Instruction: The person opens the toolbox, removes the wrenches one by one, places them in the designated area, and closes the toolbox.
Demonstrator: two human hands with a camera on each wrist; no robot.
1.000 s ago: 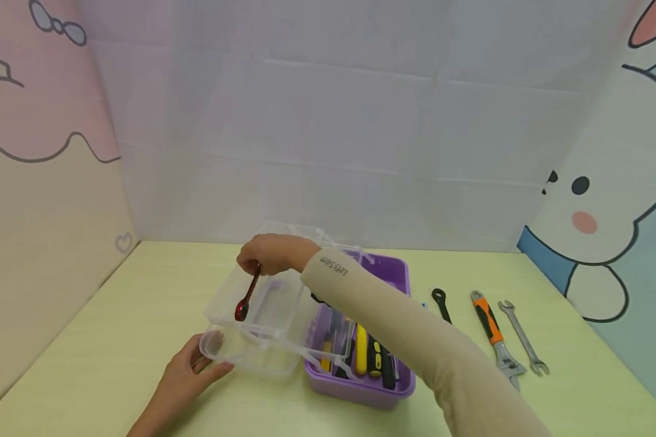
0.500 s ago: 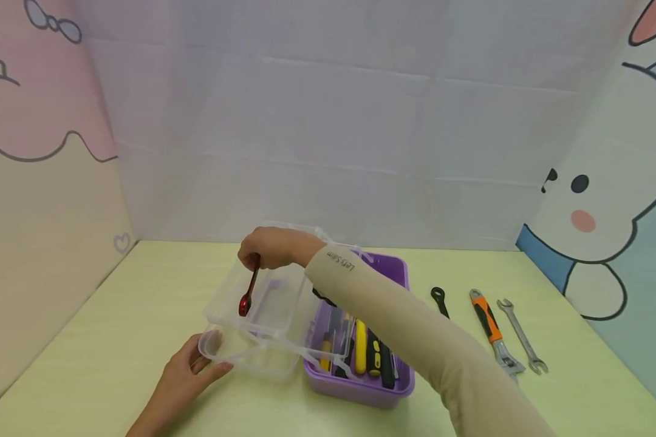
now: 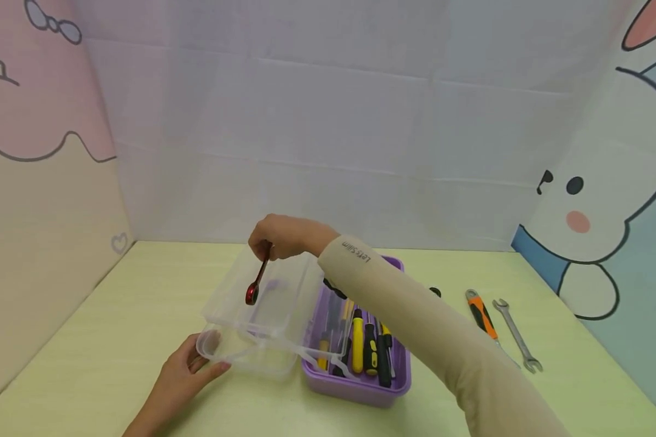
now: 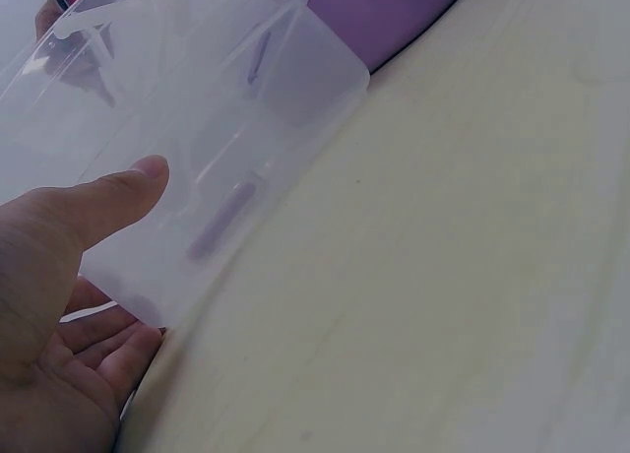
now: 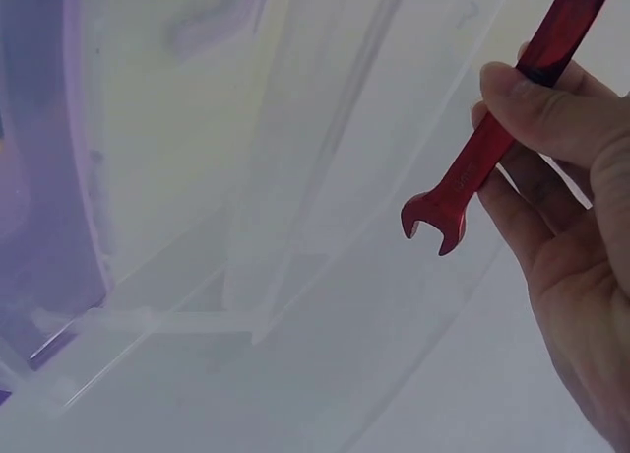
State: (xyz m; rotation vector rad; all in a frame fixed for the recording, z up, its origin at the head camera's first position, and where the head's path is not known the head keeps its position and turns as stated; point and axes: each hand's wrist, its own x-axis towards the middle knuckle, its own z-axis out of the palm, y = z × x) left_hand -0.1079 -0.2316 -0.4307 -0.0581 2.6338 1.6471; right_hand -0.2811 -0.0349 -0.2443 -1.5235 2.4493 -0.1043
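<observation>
My right hand (image 3: pixel 284 235) holds a red combination wrench (image 3: pixel 253 292) at a slant above a clear plastic tray (image 3: pixel 284 303). In the right wrist view, thumb and fingers pinch the wrench's shaft, and its open-end jaw points down-left. My left hand (image 3: pixel 183 370) grips the left end of the clear lid (image 3: pixel 265 361) that lies folded out under the tray. The left wrist view has the thumb on one side of that clear plastic (image 4: pixel 226 128) and the fingers at its corner. Beside it stands the purple toolbox (image 3: pixel 355 388), partly hidden by my right sleeve.
Several yellow and black handled tools (image 3: pixel 358 346) lie in the toolbox. To the right are a black tool end (image 3: pixel 435 292), an orange-handled adjustable wrench (image 3: pixel 481 312), half covered by the sleeve, and a silver open-end wrench (image 3: pixel 516 334). A pale curtain (image 3: pixel 317 121) stands behind the table.
My right hand has moved up and to the right with the red wrench. The sleeve now covers more of the tools on the right. The left hand stays at the lid.
</observation>
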